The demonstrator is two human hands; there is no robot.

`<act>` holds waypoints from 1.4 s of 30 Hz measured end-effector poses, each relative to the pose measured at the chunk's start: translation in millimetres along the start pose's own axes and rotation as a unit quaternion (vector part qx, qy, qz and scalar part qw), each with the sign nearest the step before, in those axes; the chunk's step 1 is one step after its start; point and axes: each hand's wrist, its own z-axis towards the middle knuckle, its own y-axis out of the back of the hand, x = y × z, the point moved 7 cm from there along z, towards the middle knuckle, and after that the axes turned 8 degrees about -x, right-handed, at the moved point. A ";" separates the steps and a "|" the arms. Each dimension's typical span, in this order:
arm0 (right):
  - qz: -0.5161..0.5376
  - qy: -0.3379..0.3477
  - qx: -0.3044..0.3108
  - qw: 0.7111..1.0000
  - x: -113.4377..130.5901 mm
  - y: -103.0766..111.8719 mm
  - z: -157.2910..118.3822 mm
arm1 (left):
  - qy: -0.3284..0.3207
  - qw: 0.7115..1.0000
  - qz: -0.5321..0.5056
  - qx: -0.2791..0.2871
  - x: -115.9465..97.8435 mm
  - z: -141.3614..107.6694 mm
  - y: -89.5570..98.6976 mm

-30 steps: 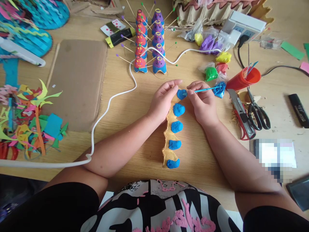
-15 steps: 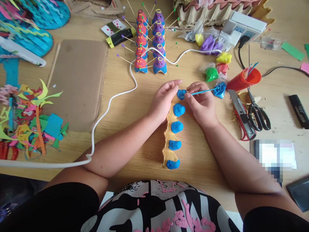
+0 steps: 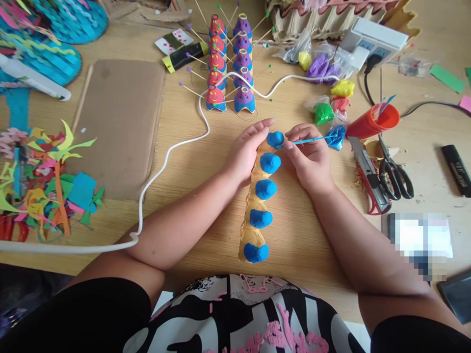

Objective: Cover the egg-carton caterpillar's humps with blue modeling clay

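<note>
A strip of egg carton [image 3: 253, 233] lies lengthwise in front of me, its cups topped with lumps of blue clay [image 3: 270, 163]. My left hand [image 3: 243, 153] holds the strip by its far end, thumb along the near side and fingers reaching past it. Pinched in my right hand [image 3: 312, 159] is a thin blue ridged modelling tool [image 3: 311, 140]. The tool's tip is at the lower edge of the farthest blue lump [image 3: 275, 139]. Some right fingertips are hidden behind the hand.
Behind stand red and purple clay-covered carton rows [image 3: 244, 100] with pins sticking out. A white cable [image 3: 167, 157] crosses leftward. To the right are bagged clay [image 3: 324, 113], a red cup [image 3: 371, 122], a cutter [image 3: 370, 174] and scissors [image 3: 395, 176]. Cardboard [image 3: 119, 127] lies left.
The strip has tilted, its near end swinging left, and more of its top shows. My left hand has shifted slightly left with it. The right hand and tool have barely moved.
</note>
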 end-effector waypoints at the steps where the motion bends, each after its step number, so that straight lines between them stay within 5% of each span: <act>1: -0.001 0.005 0.000 1.000 0.2 -0.1 0.1 | -0.002 1.000 -0.001 0.002 -0.3 0.0 -0.2; 42: -0.008 -0.006 -0.002 1.000 -5.4 -2.3 -1.1 | -0.009 1.000 -0.028 0.006 5.5 7.1 2.5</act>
